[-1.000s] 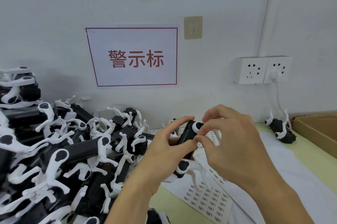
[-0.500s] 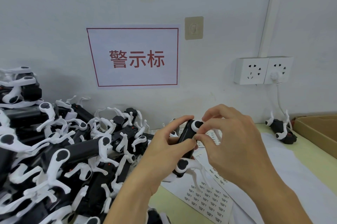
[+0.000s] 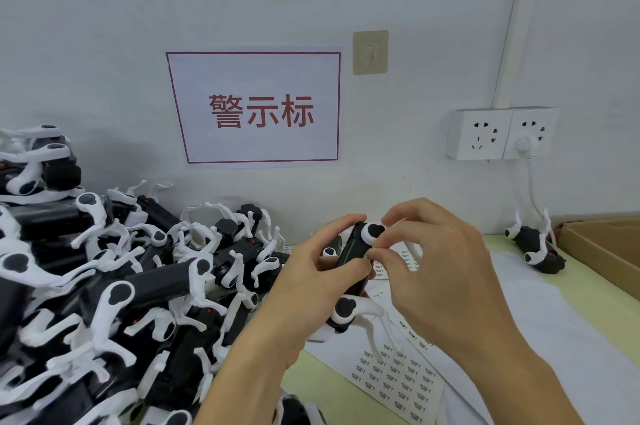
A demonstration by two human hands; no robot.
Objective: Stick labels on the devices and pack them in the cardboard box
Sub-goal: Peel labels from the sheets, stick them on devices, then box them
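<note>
The left hand (image 3: 311,272) grips a black-and-white device (image 3: 353,262) above the label sheet (image 3: 398,379) on the worktop (image 3: 519,251), while the right hand (image 3: 436,272) has its fingers (image 3: 381,253) pinched together against the device's body. The cardboard box (image 3: 602,248) sits at far right.

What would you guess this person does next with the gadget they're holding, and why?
Probably press the label flat: the right hand pinches at the black body of the device that the left hand grips, and the cardboard box waits at the right.
</note>
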